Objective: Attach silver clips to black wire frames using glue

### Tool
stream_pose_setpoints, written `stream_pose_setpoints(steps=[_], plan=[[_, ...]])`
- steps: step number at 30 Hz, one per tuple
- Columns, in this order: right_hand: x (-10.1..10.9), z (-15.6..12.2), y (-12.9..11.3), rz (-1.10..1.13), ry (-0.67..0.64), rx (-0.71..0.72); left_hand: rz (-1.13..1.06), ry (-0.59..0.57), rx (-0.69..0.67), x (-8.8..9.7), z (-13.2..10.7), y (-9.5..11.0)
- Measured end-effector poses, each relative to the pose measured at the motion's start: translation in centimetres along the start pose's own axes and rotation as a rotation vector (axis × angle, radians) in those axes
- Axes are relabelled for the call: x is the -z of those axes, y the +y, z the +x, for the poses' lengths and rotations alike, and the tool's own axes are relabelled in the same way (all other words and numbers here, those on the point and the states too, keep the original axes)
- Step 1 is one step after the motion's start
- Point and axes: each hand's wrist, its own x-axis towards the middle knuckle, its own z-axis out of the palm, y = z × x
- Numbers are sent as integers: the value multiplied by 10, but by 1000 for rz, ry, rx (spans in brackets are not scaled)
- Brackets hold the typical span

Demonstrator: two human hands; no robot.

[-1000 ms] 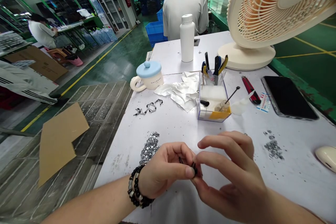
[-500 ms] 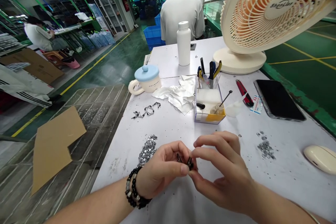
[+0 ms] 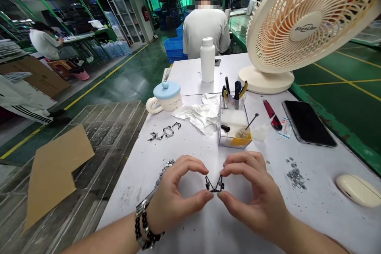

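Note:
Between my two hands, above the white table, is a small black V-shaped bracket (image 3: 214, 189) with little shiny parts on its arms. My left hand (image 3: 183, 190) pinches its left side between thumb and index finger. On the opposite side, my right hand (image 3: 253, 190) grips it the same way, finger at the top and thumb below. A pile of small silver metal pieces (image 3: 163, 172) lies beyond my left hand, partly hidden by it. Farther back, several similar black parts (image 3: 166, 131) lie in a loose row.
A clear organizer box (image 3: 235, 141) with tools stands ahead, beside crumpled tissue (image 3: 205, 117). A lidded mug (image 3: 171, 101), white bottle (image 3: 207, 63) and fan (image 3: 264, 81) stand behind. On the right lie a red cutter (image 3: 272, 115), phone (image 3: 309, 123), silver pieces (image 3: 296, 176) and mouse (image 3: 358, 190).
My hands have drawn slightly apart, and the bracket, mostly covered by fingers before, now shows as an open V between them. The camera view has shifted a little.

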Motion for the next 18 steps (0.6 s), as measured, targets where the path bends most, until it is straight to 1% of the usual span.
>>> stream_pose_setpoints(steps=[4, 7, 12, 18], plan=[[-1, 0, 1, 8, -17, -30, 60, 18, -23, -2, 1, 0], [-1, -1, 2, -37, -15, -35, 116, 61, -49, -3, 2, 0], [-3, 0, 3, -146, 25, 36, 267, 149, -75, -4, 0, 1], [-4, 0, 2, -123, -2, 52, 325, 161, -78, -5, 2, 1]])
